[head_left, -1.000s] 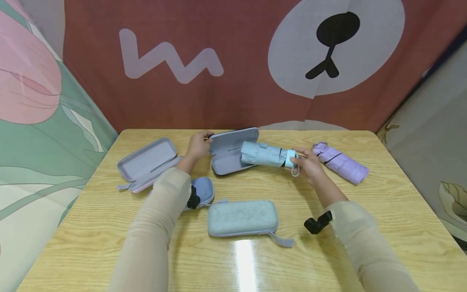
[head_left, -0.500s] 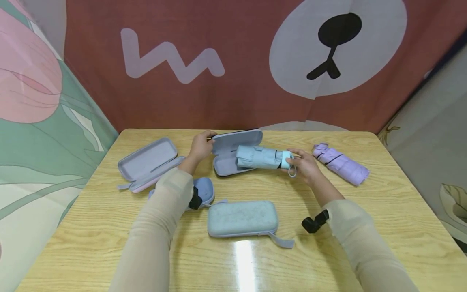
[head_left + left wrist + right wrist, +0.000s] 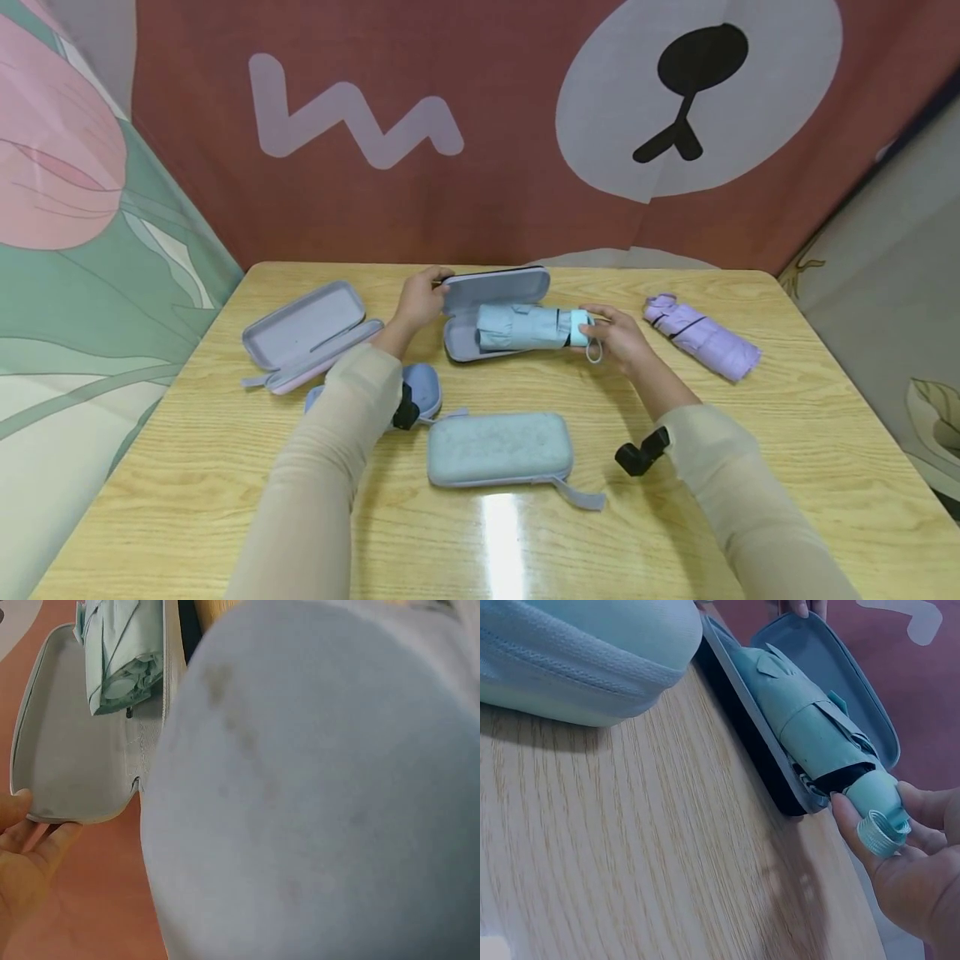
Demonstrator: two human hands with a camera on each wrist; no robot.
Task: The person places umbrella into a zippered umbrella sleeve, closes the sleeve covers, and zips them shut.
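A folded light-blue umbrella [image 3: 517,327] lies lengthwise over the lower half of an open, grey-lined case [image 3: 498,288] at the back of the table. My right hand [image 3: 621,337] grips the umbrella's pale handle end, which sticks out past the case's right side; a cord loop hangs there. With thumb and fingers, my left hand [image 3: 422,302] pinches the left end of the raised lid. In the right wrist view the umbrella [image 3: 810,731] sits partly inside the case, its handle between thumb and fingers. The left wrist view shows the lid's corner [image 3: 75,769] in the left fingers.
Another open grey-lined case [image 3: 303,325] lies at the left. A blue case [image 3: 422,388] is partly covered by the left forearm. Nearer stands a closed mint-green case [image 3: 498,448] with a strap. A folded purple umbrella [image 3: 703,337] lies at the right.
The blue umbrella has moved left and slightly down, further over the case, with my right hand on it. My left hand and the case have shifted a little right.
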